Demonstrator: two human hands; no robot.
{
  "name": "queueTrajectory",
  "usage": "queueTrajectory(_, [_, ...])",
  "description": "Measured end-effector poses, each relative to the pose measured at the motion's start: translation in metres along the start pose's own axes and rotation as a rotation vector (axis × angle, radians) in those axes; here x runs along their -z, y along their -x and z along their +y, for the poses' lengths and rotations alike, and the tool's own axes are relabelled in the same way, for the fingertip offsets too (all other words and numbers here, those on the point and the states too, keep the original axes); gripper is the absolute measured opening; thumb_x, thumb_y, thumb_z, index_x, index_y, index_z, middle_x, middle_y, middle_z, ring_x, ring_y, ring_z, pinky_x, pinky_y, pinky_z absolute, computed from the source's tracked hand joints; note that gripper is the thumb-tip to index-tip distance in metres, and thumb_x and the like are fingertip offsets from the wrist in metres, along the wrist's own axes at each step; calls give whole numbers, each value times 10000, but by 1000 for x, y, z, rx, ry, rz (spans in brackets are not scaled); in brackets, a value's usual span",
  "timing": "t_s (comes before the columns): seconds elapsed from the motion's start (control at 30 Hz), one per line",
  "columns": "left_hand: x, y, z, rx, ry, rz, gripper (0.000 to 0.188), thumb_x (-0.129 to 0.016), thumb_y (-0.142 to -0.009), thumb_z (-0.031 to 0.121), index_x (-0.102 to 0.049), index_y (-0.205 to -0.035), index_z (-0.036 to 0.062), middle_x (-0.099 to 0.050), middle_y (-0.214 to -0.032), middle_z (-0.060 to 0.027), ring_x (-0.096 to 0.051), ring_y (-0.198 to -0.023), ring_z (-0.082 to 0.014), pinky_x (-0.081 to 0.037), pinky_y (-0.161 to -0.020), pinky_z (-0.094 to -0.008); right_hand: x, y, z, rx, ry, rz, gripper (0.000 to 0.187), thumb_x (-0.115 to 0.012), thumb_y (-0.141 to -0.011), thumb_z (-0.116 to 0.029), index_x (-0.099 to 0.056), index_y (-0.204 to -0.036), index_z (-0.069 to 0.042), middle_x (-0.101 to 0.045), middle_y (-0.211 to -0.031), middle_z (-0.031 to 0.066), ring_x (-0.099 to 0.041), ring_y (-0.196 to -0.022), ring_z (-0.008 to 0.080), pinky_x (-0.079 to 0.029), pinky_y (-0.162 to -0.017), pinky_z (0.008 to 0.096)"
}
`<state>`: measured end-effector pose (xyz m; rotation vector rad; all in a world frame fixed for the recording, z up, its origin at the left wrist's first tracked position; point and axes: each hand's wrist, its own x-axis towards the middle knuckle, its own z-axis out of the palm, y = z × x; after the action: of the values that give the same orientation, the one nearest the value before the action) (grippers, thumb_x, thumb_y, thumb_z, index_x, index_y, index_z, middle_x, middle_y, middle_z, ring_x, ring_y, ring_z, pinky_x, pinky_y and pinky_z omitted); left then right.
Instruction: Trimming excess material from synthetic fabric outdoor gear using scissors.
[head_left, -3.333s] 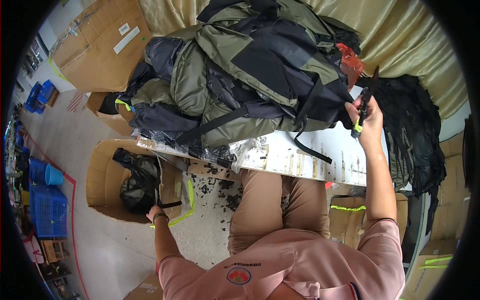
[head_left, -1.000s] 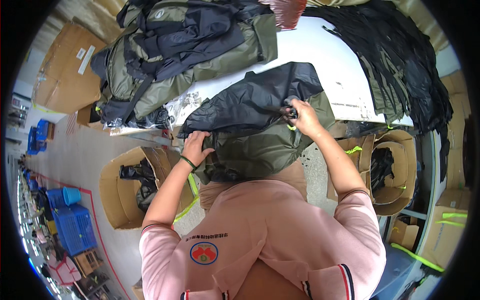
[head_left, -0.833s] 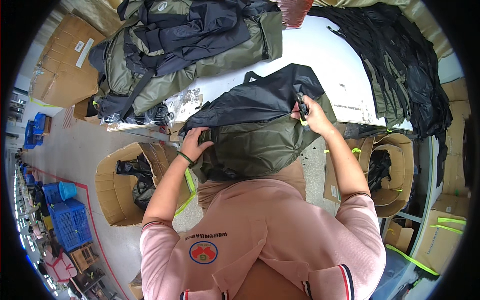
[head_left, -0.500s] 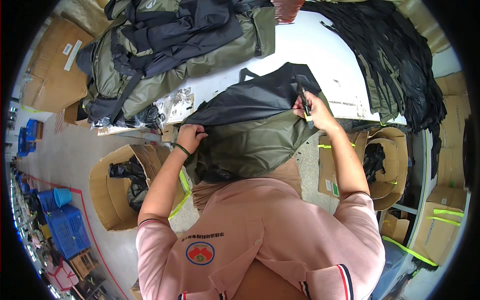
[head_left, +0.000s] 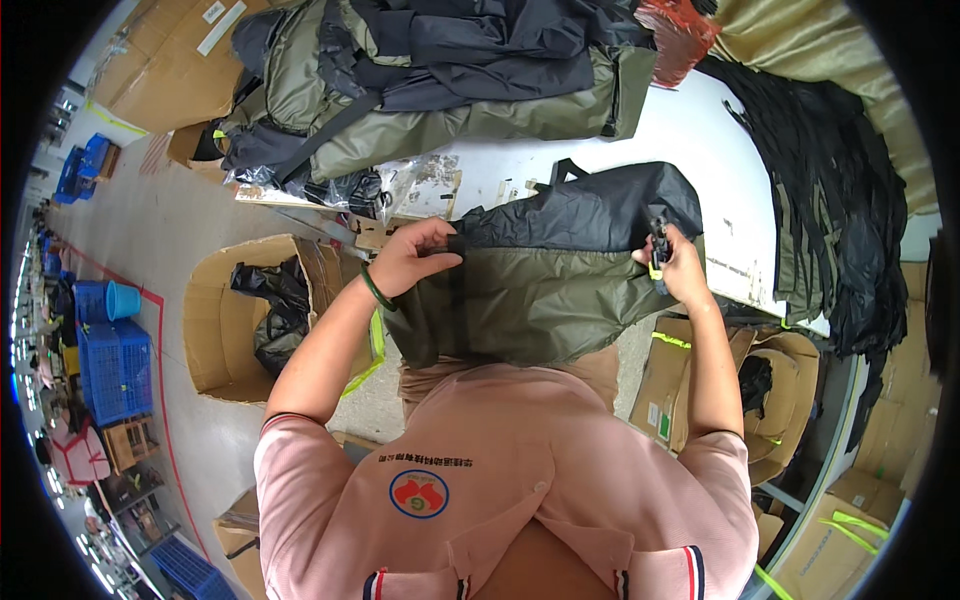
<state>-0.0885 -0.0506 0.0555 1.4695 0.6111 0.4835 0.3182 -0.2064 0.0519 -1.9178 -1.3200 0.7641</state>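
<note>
Left hand point(head_left: 408, 259), from carton point(head_left: 215, 320) to pinched dark fabric point(head_left: 560, 300), right hand point(head_left: 682, 266) around black tool point(head_left: 659, 240)

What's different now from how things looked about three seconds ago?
The left hand has left the cardboard box and now grips the left edge of green-and-black fabric, newly spread across the lap. The right hand has moved from the pile toward the body, to that fabric's right end. It still holds the dark tool; the box still holds its dark bundle.

Blue bucket point(head_left: 123, 299) near blue crate point(head_left: 115, 357)
</note>
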Motion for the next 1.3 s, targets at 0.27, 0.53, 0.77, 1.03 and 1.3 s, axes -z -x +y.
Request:
queueTrajectory(0.27, [-13, -8, -1, 12, 174, 34, 167, -690, -821, 21, -583, -947, 45, -551, -821, 62, -501, -738, -7, -406, -645, -167, -34, -2, -136, 606, 625, -215, 553, -787, -610, -494, -577, -832, -33, -617, -795, 137, -612, -814, 318, -429, -718, 409])
queueTrajectory(0.53, [-25, -14, 10, 1, 184, 0, 146, -682, -815, 18, -585, -923, 36, -561, -863, 42, -510, -794, -28, -429, -715, -193, -51, -11, -161, 632, 711, -282, 558, -773, -620, -511, -562, -814, -32, -619, -746, 127, -615, -788, 306, -421, -698, 407])
queueTrajectory(0.77, [-26, -11, 18, 9, 157, 11, 145, -687, -814, 32, -598, -927, 20, -595, -868, 26, -531, -800, -40, -445, -726, -206, -53, -12, -161, 684, 759, -214, 533, -769, -632, -494, -553, -812, -41, -619, -726, 120, -620, -775, 292, -421, -700, 398])
queueTrajectory(1.03, [-27, -9, 19, 30, 96, 31, 131, -684, -819, 33, -621, -933, 30, -603, -878, 30, -544, -820, -42, -441, -748, -203, -46, -8, -145, 636, 762, -218, 443, -790, -643, -399, -561, -781, -46, -624, -691, 114, -625, -695, 315, -466, -686, 397])
queueTrajectory(1.3, [41, -44, 69, -305, -489, 245, 136, -708, -790, 59, -657, -913, 29, -636, -838, -3, -584, -785, -86, -471, -730, -228, -1, 12, -57, 32, 169, -130, 150, -637, -788, 41, -522, -879, 7, -630, -765, 72, -676, -840, 126, -490, -666, 255])
